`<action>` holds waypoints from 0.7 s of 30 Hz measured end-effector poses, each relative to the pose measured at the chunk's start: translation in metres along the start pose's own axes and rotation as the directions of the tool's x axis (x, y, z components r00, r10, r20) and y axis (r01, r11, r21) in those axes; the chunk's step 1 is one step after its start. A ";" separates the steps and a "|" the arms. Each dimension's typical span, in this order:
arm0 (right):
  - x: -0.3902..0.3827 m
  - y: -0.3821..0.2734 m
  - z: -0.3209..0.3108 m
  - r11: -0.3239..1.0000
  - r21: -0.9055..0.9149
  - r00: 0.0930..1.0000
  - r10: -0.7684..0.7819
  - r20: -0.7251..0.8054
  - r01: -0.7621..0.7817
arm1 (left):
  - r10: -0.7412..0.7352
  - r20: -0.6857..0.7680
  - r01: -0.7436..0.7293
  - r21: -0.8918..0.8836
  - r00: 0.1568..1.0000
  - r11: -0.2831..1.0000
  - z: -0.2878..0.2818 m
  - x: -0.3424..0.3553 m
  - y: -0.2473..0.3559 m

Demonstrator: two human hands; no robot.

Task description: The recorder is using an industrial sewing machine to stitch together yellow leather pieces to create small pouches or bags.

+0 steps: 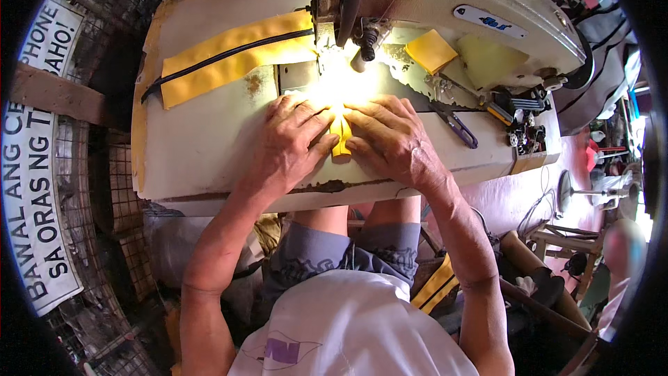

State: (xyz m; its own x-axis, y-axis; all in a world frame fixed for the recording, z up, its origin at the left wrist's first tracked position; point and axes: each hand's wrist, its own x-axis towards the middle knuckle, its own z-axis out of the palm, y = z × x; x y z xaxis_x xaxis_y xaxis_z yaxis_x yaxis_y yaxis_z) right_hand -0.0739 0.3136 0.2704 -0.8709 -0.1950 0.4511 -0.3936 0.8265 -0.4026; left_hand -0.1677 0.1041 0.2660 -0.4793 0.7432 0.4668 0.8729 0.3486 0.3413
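A narrow folded strip of yellow fabric lies on the sewing table in front of the machine's needle area. My left hand grips its left side, fingers bent and thumb against the strip. On the other side my right hand holds it with thumb and fingers closed in. Glare from a bright lamp washes out the fingertips and the strip's far end. Just beyond stands the sewing machine. To the left of the needle area lies a yellow fabric panel with a black zipper along its middle.
Right of my hands are a yellow fabric square, thread snips, a yellow-handled tool and several metal bobbins. The worn table edge is above my lap. Another yellow-and-black strip hangs beside my right thigh. A wire-mesh wall stands left.
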 end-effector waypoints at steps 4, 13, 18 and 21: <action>0.001 0.003 0.000 0.999 0.035 1.000 0.010 -0.001 -0.010 | -0.001 0.004 0.001 -0.008 1.000 1.000 -0.002 0.001 0.001; 0.002 0.000 -0.004 1.000 -0.016 0.998 0.021 0.059 -0.020 | 0.024 0.064 -0.028 0.052 0.998 0.998 -0.003 0.001 0.004; 0.006 -0.003 -0.008 1.000 -0.022 0.993 0.004 0.122 -0.002 | 0.002 0.116 -0.012 0.084 0.993 0.996 -0.005 0.000 0.008; 0.004 0.000 -0.006 1.000 -0.024 0.995 0.002 0.099 0.000 | 0.040 0.109 -0.052 0.114 0.993 0.992 -0.003 -0.002 0.006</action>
State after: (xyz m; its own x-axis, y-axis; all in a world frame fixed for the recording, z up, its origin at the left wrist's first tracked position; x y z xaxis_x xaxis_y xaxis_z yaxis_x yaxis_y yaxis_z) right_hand -0.0756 0.3158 0.2770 -0.8967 -0.2444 0.3691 -0.3864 0.8389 -0.3833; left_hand -0.1613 0.1026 0.2696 -0.4315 0.8142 0.3884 0.9014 0.3723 0.2211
